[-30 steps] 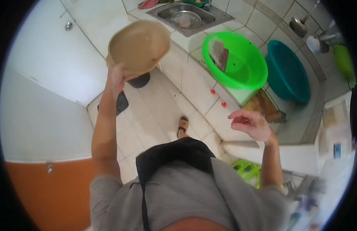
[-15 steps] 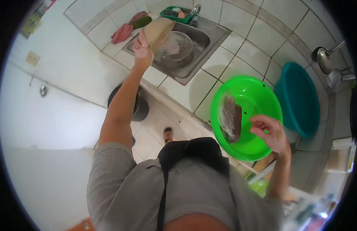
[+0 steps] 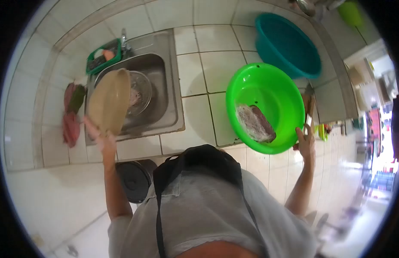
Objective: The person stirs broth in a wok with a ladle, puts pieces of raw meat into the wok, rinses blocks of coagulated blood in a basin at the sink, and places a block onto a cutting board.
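Note:
My left hand (image 3: 102,139) is closed on the edge of a beige basin (image 3: 105,103), which is tipped on its side over the left part of the sink (image 3: 167,109). Behind the basin, a round metal strainer or bowl (image 3: 144,92) with pale pinkish bits in it is partly hidden. On the right, my right hand (image 3: 308,145) grips the lower right rim of a bright green basin (image 3: 274,92). A brown block (image 3: 264,122) partly covered in clear plastic wrap (image 3: 250,122) lies inside that green basin.
A larger teal basin (image 3: 290,47) leans against the tiled wall at the back right. By the faucet (image 3: 124,41) sits a green tray (image 3: 115,53) with sponges. Pink and green cloths (image 3: 71,124) lie left of the sink. A dark bucket (image 3: 133,182) stands on the floor below the counter.
My view has turned to the right. My right hand has come from above the green basin to its rim. The wrapped block has settled in the basin; my left hand still holds the beige basin.

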### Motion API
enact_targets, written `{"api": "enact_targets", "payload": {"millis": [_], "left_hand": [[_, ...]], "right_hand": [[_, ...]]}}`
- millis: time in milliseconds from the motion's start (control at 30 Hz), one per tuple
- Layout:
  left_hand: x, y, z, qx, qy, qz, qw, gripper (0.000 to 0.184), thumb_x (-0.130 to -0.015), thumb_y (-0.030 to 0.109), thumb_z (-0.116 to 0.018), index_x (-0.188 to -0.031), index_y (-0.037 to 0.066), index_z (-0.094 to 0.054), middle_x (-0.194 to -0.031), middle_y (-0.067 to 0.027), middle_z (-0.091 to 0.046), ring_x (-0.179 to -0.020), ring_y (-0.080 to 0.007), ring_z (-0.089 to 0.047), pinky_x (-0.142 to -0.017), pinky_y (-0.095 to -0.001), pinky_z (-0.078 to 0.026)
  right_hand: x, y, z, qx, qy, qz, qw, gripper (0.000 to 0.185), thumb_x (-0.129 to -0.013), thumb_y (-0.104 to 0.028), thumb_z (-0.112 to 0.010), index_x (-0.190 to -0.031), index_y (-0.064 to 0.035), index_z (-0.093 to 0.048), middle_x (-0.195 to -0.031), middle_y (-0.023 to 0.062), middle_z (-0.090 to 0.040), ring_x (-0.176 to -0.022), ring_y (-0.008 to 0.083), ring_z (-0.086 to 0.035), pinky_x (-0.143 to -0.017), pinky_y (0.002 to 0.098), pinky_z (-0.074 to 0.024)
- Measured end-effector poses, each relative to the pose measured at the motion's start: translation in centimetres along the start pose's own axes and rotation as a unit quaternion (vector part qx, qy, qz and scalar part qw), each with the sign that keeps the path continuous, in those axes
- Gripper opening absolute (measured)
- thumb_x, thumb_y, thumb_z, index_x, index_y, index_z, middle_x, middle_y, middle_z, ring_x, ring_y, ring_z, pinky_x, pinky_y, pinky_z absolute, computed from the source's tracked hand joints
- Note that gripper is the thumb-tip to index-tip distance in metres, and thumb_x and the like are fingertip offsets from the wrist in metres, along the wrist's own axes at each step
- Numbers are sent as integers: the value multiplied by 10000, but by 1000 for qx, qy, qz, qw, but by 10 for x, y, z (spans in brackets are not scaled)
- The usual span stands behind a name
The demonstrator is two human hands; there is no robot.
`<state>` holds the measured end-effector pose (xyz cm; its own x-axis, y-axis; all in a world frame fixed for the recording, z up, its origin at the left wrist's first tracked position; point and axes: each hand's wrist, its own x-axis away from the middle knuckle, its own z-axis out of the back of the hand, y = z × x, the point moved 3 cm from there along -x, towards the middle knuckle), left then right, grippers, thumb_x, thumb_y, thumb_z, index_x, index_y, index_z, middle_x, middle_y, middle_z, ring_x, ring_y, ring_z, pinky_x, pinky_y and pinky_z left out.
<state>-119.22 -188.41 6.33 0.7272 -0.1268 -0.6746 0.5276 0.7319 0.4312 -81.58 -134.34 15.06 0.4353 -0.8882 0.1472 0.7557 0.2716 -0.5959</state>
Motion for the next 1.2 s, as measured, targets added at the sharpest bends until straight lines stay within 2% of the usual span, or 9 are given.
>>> {"api": "enact_targets", "payload": {"millis": [133,333,600,867,933,967,1000,1100,1200], "left_hand": [[45,-101,8,378,-121,362,844,447,-853,123,-545,-1267,-37,-488,-1190,-160,-535,-1079,-239,-546,-865,-421,-504],[20,-66,55,507,-132,502,688,414,-745,144,-596,-1147,59,-549,-1126,-58,-558,-1055,-238,-559,-813,-446,-507],[12,-72,84,500,-116,537,669,531,-721,128,-591,-1240,57,-500,-1185,-75,-536,-1099,-246,-536,-863,-446,-494],[-2,-54,74,456,-275,508,677,522,-718,112,-575,-1236,66,-526,-1201,-90,-546,-1094,-232,-551,-861,-414,-502],[-3,-46,51,451,-328,501,662,497,-724,111,-572,-1217,63,-544,-1164,-81,-574,-1068,-221,-570,-856,-392,-503],[-4,-34,32,463,-365,492,640,478,-732,112,-569,-1207,58,-552,-1130,-72,-594,-1042,-210,-586,-841,-371,-506],[-3,-22,14,474,-400,485,617,460,-740,113,-566,-1197,54,-560,-1096,-62,-614,-1015,-199,-603,-827,-351,-508],[0,25,-36,453,-460,488,588,390,-787,98,-556,-1173,43,-562,-1097,-52,-616,-983,-191,-614,-779,-336,-512],[15,87,-86,508,-500,469,521,387,-824,93,-529,-1204,21,-537,-1137,-92,-605,-986,-250,-629,-760,-408,-547]], "right_hand": [[-8,36,-22,-170,50,-15,984,586,-910,-255,-607,-1390,3,-391,-875,190,-687,-661,203,-683,-508,326,-575],[-16,-45,-81,-326,12,-23,945,415,-927,-186,-609,-1235,58,-474,-1050,194,-619,-830,234,-676,-618,323,-601],[-74,-172,-195,-409,-58,19,911,529,-882,-151,-607,-1256,144,-378,-1134,283,-534,-873,330,-664,-615,400,-610],[-112,-253,-237,39,-74,169,982,506,-836,-281,-694,-1250,-58,-507,-1186,214,-581,-996,320,-628,-840,431,-504],[-114,-253,-238,-156,-116,59,979,500,-822,-314,-721,-1246,-116,-547,-1200,198,-591,-1029,315,-619,-897,441,-475],[-112,-249,-238,-536,-106,-79,834,493,-823,-327,-719,-1240,-119,-558,-1125,206,-632,-1010,314,-630,-873,436,-495],[-116,-237,-235,-538,-103,-82,833,493,-823,-327,-719,-1240,-119,-558,-1125,206,-632,-1010,314,-630,-873,436,-495],[-128,-188,-193,-234,-23,95,967,479,-835,-447,-662,-1155,-91,-630,-1061,194,-668,-973,310,-651,-862,394,-516],[-124,-110,-110,-110,98,110,983,519,-800,-518,-655,-1100,-95,-665,-1031,128,-697,-955,262,-661,-856,363,-516]]}}
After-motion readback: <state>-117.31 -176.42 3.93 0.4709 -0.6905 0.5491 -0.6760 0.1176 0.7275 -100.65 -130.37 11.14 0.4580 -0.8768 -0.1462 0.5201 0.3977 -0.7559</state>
